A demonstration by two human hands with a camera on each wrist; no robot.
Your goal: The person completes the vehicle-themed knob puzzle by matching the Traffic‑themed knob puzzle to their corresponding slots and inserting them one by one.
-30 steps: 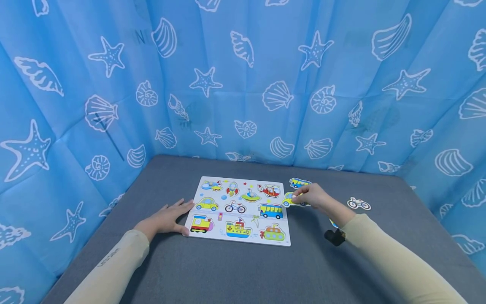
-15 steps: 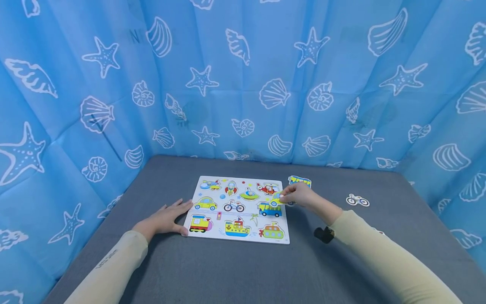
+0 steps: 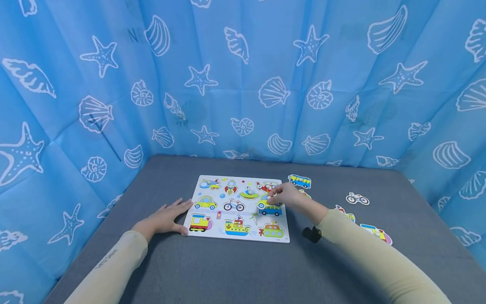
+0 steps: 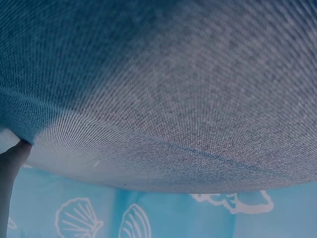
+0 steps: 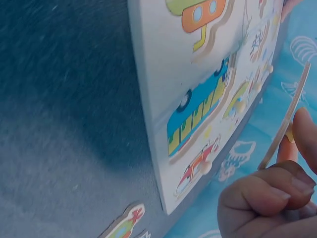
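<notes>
My right hand (image 3: 290,197) pinches a yellow car puzzle piece (image 3: 263,202) by its knob, above the board's right side beside the printed bus (image 3: 271,211). In the right wrist view the car piece (image 5: 286,124) appears edge-on, apart from the board (image 5: 151,59). The white puzzle board (image 3: 218,231) lies flat; knobbed pieces, among them a red helicopter (image 5: 195,166), sit along its far row. A yellow car picture (image 3: 205,203) shows at the board's left. My left hand (image 3: 167,217) rests with extended fingers at the board's left edge. The left wrist view shows mostly cloth and one fingertip.
Loose pieces lie right of the board: a blue bus (image 3: 300,181), a bicycle (image 3: 357,198), a train (image 3: 377,233) and a partly hidden red-and-yellow piece (image 3: 345,213). A blue shell-print curtain (image 3: 228,105) borders the grey tabletop (image 3: 212,270).
My right hand has carried the car piece leftward from beside the board to over its right side. More loose pieces show behind the right arm. The left hand stays in place.
</notes>
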